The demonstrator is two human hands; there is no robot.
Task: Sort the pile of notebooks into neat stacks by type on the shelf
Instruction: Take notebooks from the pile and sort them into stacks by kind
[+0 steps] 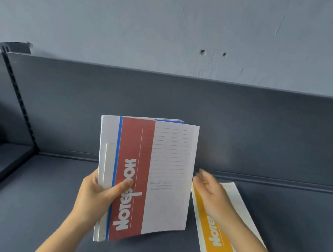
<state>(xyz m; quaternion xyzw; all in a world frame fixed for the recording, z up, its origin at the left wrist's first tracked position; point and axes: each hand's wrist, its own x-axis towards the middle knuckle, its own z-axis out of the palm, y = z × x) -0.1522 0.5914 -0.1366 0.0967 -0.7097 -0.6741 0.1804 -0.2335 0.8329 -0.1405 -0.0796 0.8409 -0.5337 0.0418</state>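
Notebooks, red-banded cover foremost, in grip of left hand, right hand grip slack, over yellow-banded notebook.

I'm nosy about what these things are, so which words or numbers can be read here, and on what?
"NOTEBOOK": white letters on the band of the red notebook; the left hand that holds it covers part of the B.
"NOTE": on the yellow notebook lying on the shelf; the right hand and its arm hide the rest.
Small print under the red notebook's ruled lines: too small to read.
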